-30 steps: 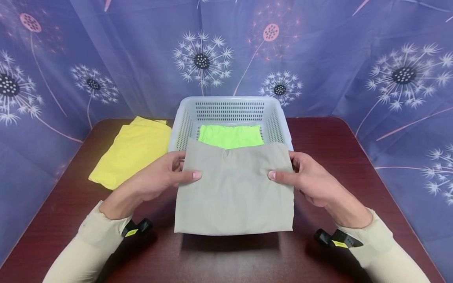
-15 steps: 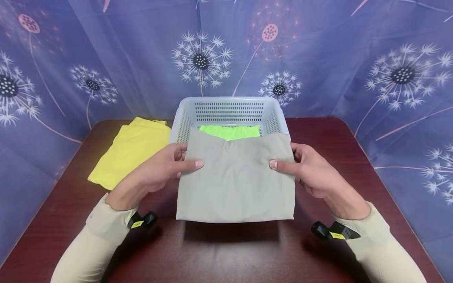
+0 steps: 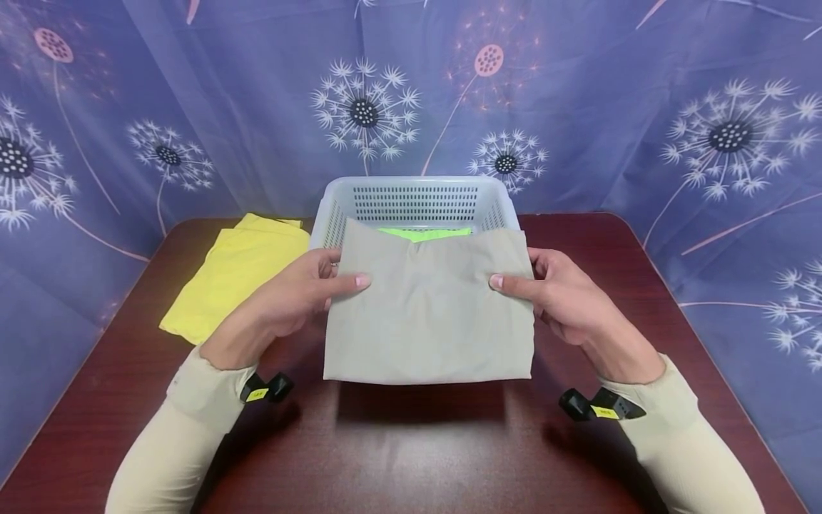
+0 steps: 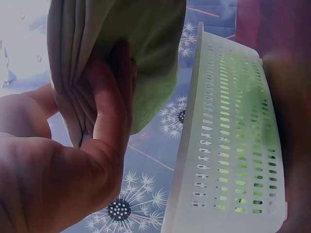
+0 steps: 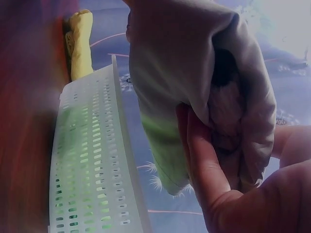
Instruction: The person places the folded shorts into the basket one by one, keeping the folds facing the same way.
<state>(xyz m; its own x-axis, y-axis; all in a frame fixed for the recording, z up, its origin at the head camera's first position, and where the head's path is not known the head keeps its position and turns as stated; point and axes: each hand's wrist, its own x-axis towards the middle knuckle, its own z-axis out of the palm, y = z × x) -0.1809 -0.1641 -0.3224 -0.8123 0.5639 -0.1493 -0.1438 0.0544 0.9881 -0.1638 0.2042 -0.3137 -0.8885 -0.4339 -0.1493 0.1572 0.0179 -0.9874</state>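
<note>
A folded light-grey garment (image 3: 430,321) hangs in front of and over the near side of a white plastic basket (image 3: 414,183). My left hand (image 3: 292,296) pinches its left edge, thumb on the front and fingers behind; in the left wrist view several stacked fabric layers (image 4: 73,63) show between them. At the opposite edge my right hand (image 3: 565,300) grips it the same way, and the right wrist view shows its fingers under the folded cloth (image 5: 170,63). Inside the basket lies a bright green cloth (image 3: 430,234), mostly hidden behind the grey one.
A folded yellow garment (image 3: 237,278) lies on the dark red-brown table (image 3: 417,457), left of the basket. Behind the table hangs a purple-blue curtain (image 3: 257,86) with dandelion prints. Each wrist carries a black strapped camera.
Both hands have moved forward, away from the body, carrying the grey garment further over the basket. More of the green cloth is now covered. The yellow garment has stayed put.
</note>
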